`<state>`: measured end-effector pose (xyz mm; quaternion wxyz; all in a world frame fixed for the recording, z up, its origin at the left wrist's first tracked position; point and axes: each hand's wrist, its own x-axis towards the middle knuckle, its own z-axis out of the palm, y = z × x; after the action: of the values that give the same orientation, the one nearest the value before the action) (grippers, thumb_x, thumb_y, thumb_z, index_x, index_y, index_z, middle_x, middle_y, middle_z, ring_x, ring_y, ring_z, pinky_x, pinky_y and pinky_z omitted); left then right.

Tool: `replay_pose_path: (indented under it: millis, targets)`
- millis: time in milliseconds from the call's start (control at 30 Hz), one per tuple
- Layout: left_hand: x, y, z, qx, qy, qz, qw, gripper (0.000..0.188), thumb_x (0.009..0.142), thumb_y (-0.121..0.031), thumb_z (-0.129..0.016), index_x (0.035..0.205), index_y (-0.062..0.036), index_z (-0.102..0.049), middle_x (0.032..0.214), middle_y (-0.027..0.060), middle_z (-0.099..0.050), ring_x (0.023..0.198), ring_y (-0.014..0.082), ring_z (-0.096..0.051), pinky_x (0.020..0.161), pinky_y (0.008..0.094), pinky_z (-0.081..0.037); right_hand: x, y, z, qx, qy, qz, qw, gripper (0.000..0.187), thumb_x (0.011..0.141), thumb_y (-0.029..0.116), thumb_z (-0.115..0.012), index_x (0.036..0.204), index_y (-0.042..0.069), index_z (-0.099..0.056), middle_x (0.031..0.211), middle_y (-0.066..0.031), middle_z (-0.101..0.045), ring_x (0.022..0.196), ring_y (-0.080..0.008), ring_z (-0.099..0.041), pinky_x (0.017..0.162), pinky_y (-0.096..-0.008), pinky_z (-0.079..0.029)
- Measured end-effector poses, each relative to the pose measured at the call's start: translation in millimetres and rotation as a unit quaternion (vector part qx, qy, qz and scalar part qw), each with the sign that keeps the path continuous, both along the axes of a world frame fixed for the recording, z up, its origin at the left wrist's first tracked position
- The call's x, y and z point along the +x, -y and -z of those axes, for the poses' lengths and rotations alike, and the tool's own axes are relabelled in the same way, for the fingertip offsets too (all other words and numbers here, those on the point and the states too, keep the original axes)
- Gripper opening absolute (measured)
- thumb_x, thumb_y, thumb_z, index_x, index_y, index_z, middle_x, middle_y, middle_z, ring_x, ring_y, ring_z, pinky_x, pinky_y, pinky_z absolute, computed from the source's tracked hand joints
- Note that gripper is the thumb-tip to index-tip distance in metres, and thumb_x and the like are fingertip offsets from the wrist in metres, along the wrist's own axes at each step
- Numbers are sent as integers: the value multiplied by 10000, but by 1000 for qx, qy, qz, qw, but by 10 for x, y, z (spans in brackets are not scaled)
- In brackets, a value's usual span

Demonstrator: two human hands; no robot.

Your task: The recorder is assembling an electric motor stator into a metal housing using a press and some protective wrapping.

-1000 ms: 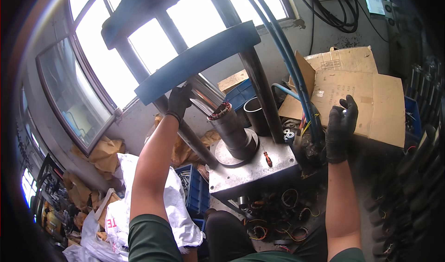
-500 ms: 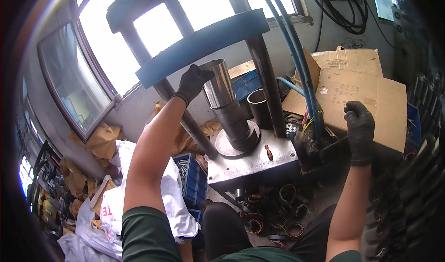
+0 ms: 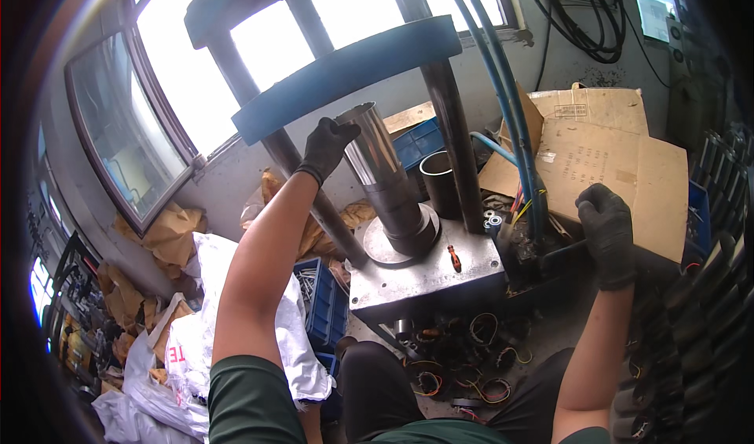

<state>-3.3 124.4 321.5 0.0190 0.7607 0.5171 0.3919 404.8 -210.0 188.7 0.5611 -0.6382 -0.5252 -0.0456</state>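
Observation:
My left hand [image 3: 328,149], in a black glove, is closed at the upper left rim of a shiny metal tube [image 3: 372,147]; its fingertips are partly hidden. The tube stands slightly tilted in view on a dark stepped cylinder [image 3: 397,208], over a round plate [image 3: 380,253] on the press's metal table [image 3: 424,281]. Above the tube spans the blue crossbeam [image 3: 353,73] of the press. Out to the right, my gloved right hand [image 3: 608,236] is curled into a fist beside the cardboard; whatever is inside it, if anything, is hidden.
A screwdriver [image 3: 455,259] with an orange and black handle lies on the press table, near a wider dark tube [image 3: 441,183]. Press columns [image 3: 454,138] and blue hoses [image 3: 503,91] rise around it. Cardboard [image 3: 605,161] leans right; wired ring parts [image 3: 483,330] lie below; white sacks [image 3: 216,287] lie left.
My left hand has shifted slightly lower and left along the tube's rim. The right fist has dropped a little. The blue crossbeam looks about the same.

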Motion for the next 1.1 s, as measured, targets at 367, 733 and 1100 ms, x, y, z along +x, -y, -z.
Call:
replay_pose_path:
  millis: [367,733,1100]
  targets:
    - [0,162,66,-3,28,23,999,632,880,-535,-781,1122,24,-614,1078,191,-749,1061,322,-728,935,412,-551,-104,61,-47,-53,36,-32,997,152,911,112,-649,894,-37,-664,814,-232,-681,764,-371,-685,750,-431,-541]
    - [147,347,110,65,-49,74,994,565,877,-524,-763,1061,-7,-628,1054,212,-729,1033,362,-711,910,440,-548,-151,301,25,-102,30,-65,992,220,903,99,-681,1057,-47,-738,924,-203,-744,820,-329,-728,801,-382,-568]
    - [61,169,103,-17,19,60,998,653,881,-515,-793,1230,-4,-582,1145,202,-746,1092,307,-720,966,391,-540,-279,830,22,-339,395,-81,850,247,856,182,-665,1070,113,-767,966,-174,-733,886,-367,-724,802,-468,-582]
